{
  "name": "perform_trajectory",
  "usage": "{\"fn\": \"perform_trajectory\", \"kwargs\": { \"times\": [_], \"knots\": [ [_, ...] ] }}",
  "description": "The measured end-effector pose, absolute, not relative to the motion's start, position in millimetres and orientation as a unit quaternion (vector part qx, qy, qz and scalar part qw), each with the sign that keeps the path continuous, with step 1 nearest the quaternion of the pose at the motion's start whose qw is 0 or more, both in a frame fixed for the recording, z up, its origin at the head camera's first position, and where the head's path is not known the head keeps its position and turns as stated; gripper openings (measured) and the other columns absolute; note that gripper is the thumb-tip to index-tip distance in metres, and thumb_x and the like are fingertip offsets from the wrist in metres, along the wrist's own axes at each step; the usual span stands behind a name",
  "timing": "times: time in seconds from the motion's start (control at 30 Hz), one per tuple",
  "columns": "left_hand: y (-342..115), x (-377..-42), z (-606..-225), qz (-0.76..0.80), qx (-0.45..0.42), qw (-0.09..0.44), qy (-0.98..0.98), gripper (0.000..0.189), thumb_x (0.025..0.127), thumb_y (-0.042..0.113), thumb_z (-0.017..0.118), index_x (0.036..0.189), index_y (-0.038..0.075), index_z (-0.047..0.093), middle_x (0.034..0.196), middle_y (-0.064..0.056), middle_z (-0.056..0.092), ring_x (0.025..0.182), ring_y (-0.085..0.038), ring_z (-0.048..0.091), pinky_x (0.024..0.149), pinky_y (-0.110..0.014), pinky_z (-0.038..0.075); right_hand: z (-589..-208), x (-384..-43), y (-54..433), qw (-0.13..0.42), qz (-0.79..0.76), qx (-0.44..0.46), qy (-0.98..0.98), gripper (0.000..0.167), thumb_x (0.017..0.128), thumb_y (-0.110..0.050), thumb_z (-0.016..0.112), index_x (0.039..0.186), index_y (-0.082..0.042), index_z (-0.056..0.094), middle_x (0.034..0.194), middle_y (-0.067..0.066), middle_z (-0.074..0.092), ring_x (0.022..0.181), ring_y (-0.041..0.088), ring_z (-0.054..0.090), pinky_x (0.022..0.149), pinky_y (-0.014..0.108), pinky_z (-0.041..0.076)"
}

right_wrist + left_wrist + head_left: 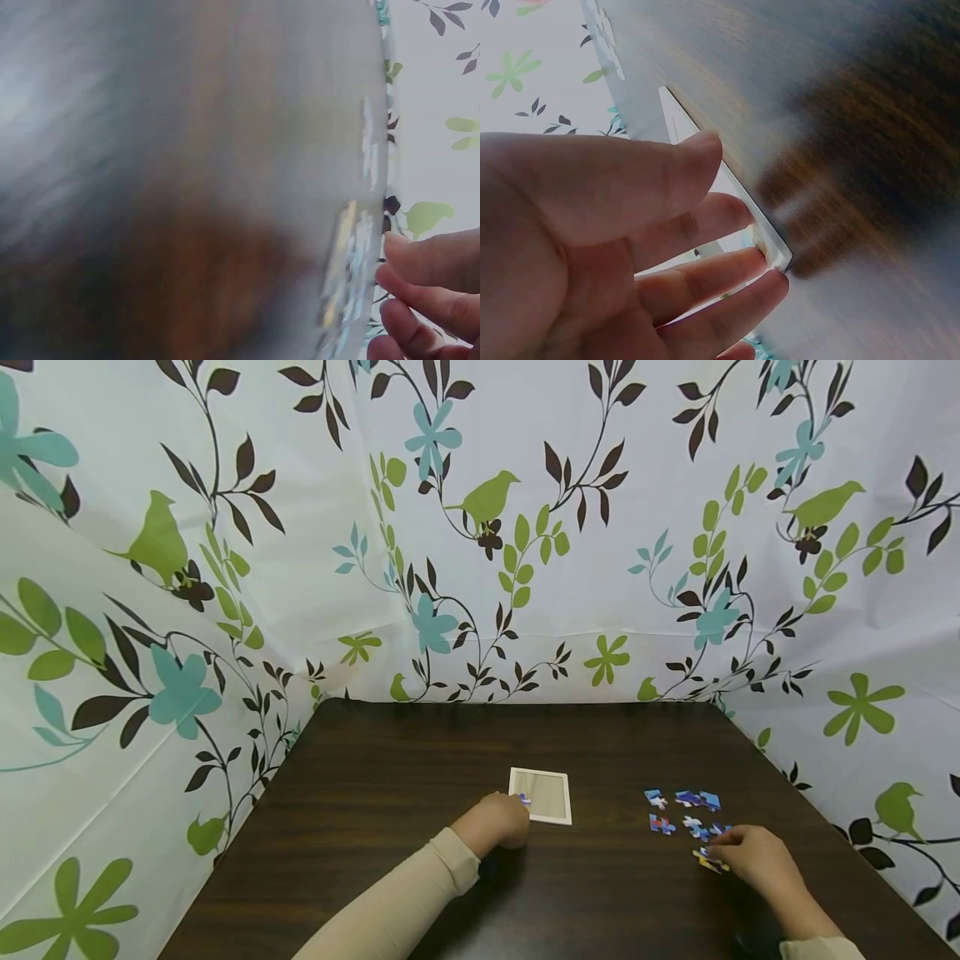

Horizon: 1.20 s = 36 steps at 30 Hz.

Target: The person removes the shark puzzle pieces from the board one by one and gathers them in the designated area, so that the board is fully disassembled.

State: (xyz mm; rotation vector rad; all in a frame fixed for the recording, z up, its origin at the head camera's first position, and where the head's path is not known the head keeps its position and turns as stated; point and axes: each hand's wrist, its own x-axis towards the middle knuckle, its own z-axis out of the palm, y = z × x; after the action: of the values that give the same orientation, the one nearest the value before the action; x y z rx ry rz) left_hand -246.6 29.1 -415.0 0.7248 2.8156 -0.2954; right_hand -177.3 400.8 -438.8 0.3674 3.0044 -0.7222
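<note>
A shallow, light wooden puzzle tray (550,797) lies on the table, its near-left corner beside my left hand (497,820). Inside it, at the left edge, a blue jigsaw piece (524,798) shows just past the fingers. Seen from the left wrist, my left fingers (716,289) extend loosely along the tray rim (769,236), thumb apart from them. On the right, my right hand (757,856) hovers at the loose pieces, over a yellow-and-blue jigsaw piece (709,860). In the right wrist view its thumb (431,259) and index finger are close together, with no piece visible between them.
Several loose blue jigsaw pieces (687,798) are spread on the right part of the dark wooden table (420,743), including a red-and-blue piece (662,824). A patterned curtain (480,568) hangs behind the table and along both sides.
</note>
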Motion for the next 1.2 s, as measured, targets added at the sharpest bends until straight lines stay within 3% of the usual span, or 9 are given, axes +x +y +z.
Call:
{"fn": "perform_trajectory", "kwargs": {
  "times": [0.17,0.4,0.7,0.93,1.2],
  "knots": [
    [29.6,-246.6,-415.1,-0.101,0.245,0.11,0.958,0.017,0.092,0.024,0.063,0.091,0.012,0.074,0.112,0.001,0.069,0.101,-0.013,0.065,0.109,-0.029,0.041,-427.9,-184.0,391.1,-0.004,-0.242,0.113,0.964,0.038,0.089,-0.033,0.07,0.107,0.001,0.072,0.105,0.026,0.069,0.084,0.029,0.064,0.067,0.047,0.051],
    [28.8,-247.2,-416.8,-0.094,0.247,0.11,0.958,0.018,0.091,0.023,0.063,0.092,0.01,0.075,0.114,0.0,0.069,0.105,-0.014,0.065,0.11,-0.03,0.041,-420.7,-196.2,371.3,-0.029,-0.24,0.085,0.967,0.042,0.09,-0.034,0.069,0.112,0.002,0.072,0.115,0.032,0.066,0.095,0.044,0.064,0.073,0.053,0.052],
    [28.1,-248.1,-418.3,-0.093,0.251,0.109,0.957,0.017,0.091,0.023,0.063,0.089,0.01,0.074,0.108,0.001,0.069,0.095,-0.013,0.065,0.109,-0.031,0.042,-412.9,-209.8,339.2,-0.052,-0.267,0.07,0.96,0.041,0.092,-0.034,0.068,0.114,0.001,0.071,0.118,0.029,0.066,0.1,0.044,0.063,0.077,0.053,0.053],
    [28.5,-249.7,-421.6,-0.087,0.258,0.105,0.957,0.018,0.091,0.024,0.063,0.087,0.009,0.074,0.108,-0.001,0.069,0.096,-0.015,0.066,0.108,-0.033,0.043,-408.3,-220.8,320.8,-0.051,-0.28,0.07,0.956,0.039,0.093,-0.032,0.067,0.117,-0.001,0.07,0.123,0.029,0.064,0.091,0.032,0.066,0.07,0.046,0.053],
    [27.2,-248.9,-419.2,-0.091,0.262,0.107,0.955,0.02,0.093,0.024,0.062,0.095,0.01,0.075,0.115,0.0,0.068,0.104,-0.015,0.065,0.11,-0.033,0.042,-402.3,-234.3,302.9,-0.074,-0.262,0.052,0.961,0.035,0.092,-0.03,0.069,0.114,-0.003,0.072,0.121,0.028,0.066,0.102,0.044,0.064,0.077,0.052,0.054]
  ]
}}
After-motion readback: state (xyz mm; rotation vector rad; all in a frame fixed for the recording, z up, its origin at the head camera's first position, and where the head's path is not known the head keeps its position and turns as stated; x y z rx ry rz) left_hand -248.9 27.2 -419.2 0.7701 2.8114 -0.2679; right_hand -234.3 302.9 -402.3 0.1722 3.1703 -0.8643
